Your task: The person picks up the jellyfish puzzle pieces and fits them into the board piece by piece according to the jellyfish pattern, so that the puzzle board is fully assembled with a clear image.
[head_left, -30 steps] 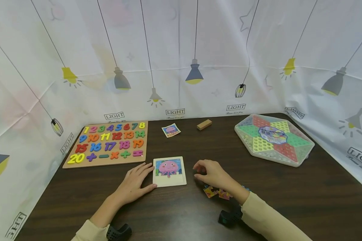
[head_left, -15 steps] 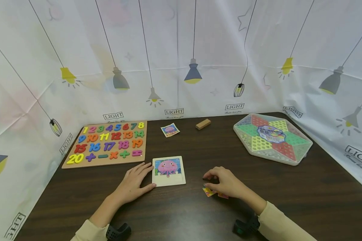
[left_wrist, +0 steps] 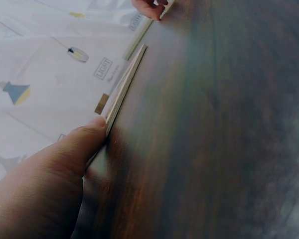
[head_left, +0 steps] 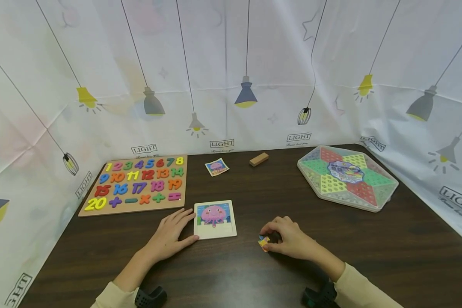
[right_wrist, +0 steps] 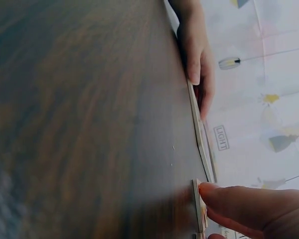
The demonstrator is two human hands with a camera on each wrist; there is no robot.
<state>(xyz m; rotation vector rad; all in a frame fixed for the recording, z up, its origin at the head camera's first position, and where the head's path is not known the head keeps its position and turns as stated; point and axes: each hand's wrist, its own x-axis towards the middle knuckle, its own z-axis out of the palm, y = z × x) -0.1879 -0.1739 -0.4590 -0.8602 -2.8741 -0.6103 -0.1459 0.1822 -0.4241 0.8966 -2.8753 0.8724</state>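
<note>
A square jigsaw tray (head_left: 215, 232) lies mid-table, its upper part filled with a pink octopus picture and its lower strip bare wood. My left hand (head_left: 170, 234) rests beside it, fingers and thumb extended against its left edge; the left wrist view shows the thumb touching the tray's side (left_wrist: 124, 94). To the right of the tray, my right hand (head_left: 292, 240) pinches a small yellow and blue jigsaw piece (head_left: 263, 243) between thumb and fingers, low over the table. In the right wrist view the piece (right_wrist: 197, 205) appears edge-on by the thumb. Other loose pieces are mostly hidden by that hand.
A number board (head_left: 134, 184) lies at the left. Behind the tray are a small octopus picture card (head_left: 217, 167) and a wooden block (head_left: 259, 159). A hexagonal Chinese checkers board (head_left: 348, 177) lies at the right. A printed curtain (head_left: 223, 55) hangs behind the table.
My right hand has moved down and to the right, onto the loose pieces, and now pinches one of them. My left hand stays against the tray.
</note>
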